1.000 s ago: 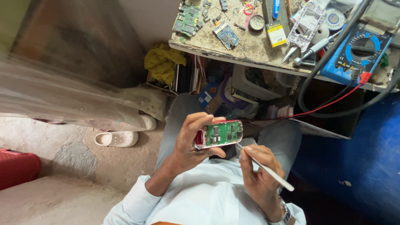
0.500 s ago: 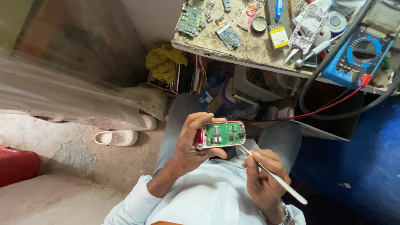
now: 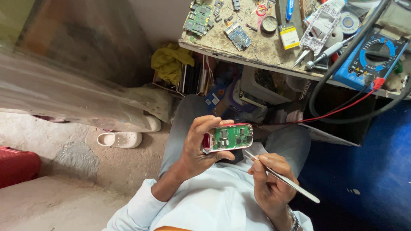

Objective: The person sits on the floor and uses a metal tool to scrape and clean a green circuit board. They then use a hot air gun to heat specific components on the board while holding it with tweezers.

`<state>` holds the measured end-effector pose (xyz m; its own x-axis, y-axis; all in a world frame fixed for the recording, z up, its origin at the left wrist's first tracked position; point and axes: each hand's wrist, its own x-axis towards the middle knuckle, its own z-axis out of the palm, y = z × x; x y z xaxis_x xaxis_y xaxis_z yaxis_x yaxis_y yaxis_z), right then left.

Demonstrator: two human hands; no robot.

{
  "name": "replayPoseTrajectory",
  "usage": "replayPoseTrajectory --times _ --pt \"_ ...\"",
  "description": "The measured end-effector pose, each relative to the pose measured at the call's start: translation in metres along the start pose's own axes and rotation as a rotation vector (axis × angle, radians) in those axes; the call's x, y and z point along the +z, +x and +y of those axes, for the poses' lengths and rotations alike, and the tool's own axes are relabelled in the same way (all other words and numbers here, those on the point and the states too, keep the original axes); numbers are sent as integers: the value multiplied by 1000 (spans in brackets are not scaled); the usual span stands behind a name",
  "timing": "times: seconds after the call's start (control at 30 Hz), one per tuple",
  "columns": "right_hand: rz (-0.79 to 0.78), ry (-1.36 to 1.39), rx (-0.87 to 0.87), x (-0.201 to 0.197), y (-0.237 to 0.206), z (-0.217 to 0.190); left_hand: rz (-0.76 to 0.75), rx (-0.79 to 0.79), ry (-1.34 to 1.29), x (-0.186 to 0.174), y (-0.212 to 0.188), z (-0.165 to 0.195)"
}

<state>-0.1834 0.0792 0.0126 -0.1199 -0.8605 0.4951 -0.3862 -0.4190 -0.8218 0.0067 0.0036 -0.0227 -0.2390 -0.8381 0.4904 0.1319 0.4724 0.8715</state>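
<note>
Green circuit board fills the open back of a small red-edged phone (image 3: 227, 137), which the left hand (image 3: 201, 147) holds level over the lap, thumb along the near edge and fingers curled over the far one. Just beside it, the right hand (image 3: 270, 182) pinches slim metal tweezers (image 3: 280, 177) like a pen, the tips reaching up to the phone's lower right corner; whether they touch the board is hard to tell from here. To work such a board well, the holding hand should stay braced and still while the tweezers come in shallow, touching only the intended part, since the tiny components sit close together. The board looks flat and matte with small silvery blocks; the tweezers are smooth, thin and pale.

Beyond both hands stands a grimy table (image 3: 261, 53) strewn with loose circuit boards (image 3: 198, 19), a white phone frame (image 3: 319, 28) and a blue multimeter (image 3: 371, 57) with black and red leads trailing down. Off to the left of the left hand, a white clog (image 3: 120, 139) lies on the rough concrete floor.
</note>
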Motion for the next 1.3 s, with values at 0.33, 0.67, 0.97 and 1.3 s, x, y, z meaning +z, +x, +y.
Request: replayPoseTrajectory --times 0.33,0.67,0.97,1.3 --pt "-74 127 173 7 11 -15 -56 53 66 -7 13 17" --pt "-142 158 307 6 19 -14 -103 117 206 -16 21 24" --pt "-85 161 195 10 20 -28 -113 127 234 -19 23 29" --pt "-156 162 299 10 24 -18 -149 112 188 -23 21 21"
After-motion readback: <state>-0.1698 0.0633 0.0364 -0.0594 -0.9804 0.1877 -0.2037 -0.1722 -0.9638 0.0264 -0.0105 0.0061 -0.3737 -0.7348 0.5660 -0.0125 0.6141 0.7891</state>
